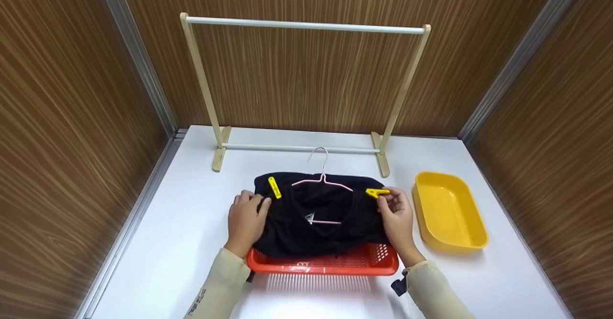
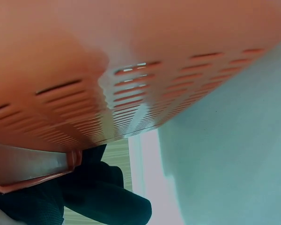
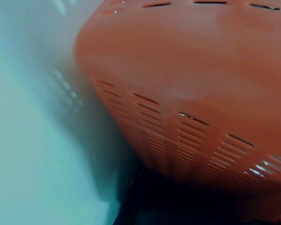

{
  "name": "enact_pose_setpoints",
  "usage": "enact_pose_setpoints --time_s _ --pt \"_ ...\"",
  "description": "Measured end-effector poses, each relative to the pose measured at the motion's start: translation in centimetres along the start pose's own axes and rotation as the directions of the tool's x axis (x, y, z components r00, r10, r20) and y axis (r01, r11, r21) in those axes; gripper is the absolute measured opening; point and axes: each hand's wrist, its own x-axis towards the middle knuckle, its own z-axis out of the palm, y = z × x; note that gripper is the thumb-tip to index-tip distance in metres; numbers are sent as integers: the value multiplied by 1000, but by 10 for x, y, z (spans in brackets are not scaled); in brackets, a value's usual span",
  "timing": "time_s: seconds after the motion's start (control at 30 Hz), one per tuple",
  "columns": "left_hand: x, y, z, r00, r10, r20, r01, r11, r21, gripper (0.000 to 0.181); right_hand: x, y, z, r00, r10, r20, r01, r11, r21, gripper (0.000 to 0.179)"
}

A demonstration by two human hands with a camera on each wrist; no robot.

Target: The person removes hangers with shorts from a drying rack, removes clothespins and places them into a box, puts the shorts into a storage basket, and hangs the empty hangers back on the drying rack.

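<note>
1. Garment, black (image 1: 292, 230), one, lying spread over the top of the red basket, neckline open towards the front, small white label (image 1: 310, 217) inside the neck
2. Hanger, pink (image 1: 324, 181), one, set in the neck of the garment, hook upward and pointing towards the rack, lower bar visible within the neck opening
3. Clip, yellow, left-hand example (image 1: 275, 187), lying at a slant on the left shoulder area of the garment, just beside the left hand; whether it bites the hanger beneath cannot be told
4. Clip, yellow, right-hand example (image 1: 375, 193), at the right shoulder area of the garment, its outer end at the right fingers
5. Left hand (image 1: 246, 218), at the left edge of the garment, fingers and thumb resting on the cloth; whether they pinch it cannot be told
6. Right hand (image 1: 398, 216), well apart from the left, fingers curled, thumb and fingertips pinching the right-hand clip
7. Basket, red plastic with slotted sides (image 1: 345, 271), under the garment, front rim exposed; its slotted wall fills much of both wrist views
8. Tray, yellow, deep-sided (image 1: 448, 204), on the white table (image 1: 167, 242), to the right of the basket
9. Rack, wooden uprights (image 1: 201, 77) with white top rail (image 1: 306, 25), standing behind the garment
10. Sleeves, beige (image 1: 220, 276), one on each forearm
</note>
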Motion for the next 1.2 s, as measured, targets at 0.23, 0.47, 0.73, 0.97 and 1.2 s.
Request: enact_pose_setpoints --time_s 0.23,0.47,0.73,0.97,1.2 --pt "-1 -1 -1 999 31 -28 -31 1000 2 31 -2 -9 3 1000 -15 14 16 998 -67 24" --pt "-4 -1 -1 999 -46 6 46 996 -73 34 -8 -30 7 999 14 42 -11 997 -72 24" --pt "1 2 -1 1000 18 -6 -18 1000 -4 33 -5 -33 5 999 7 43 -3 996 -88 22" --pt "1 0 -1 999 25 -37 -26 999 -23 31 -4 -33 7 999 6 43 -2 996 -86 24" --pt "2 1 -1 999 14 -37 -16 999 -36 29 2 -11 2 999 -14 38 16 997 -71 26"
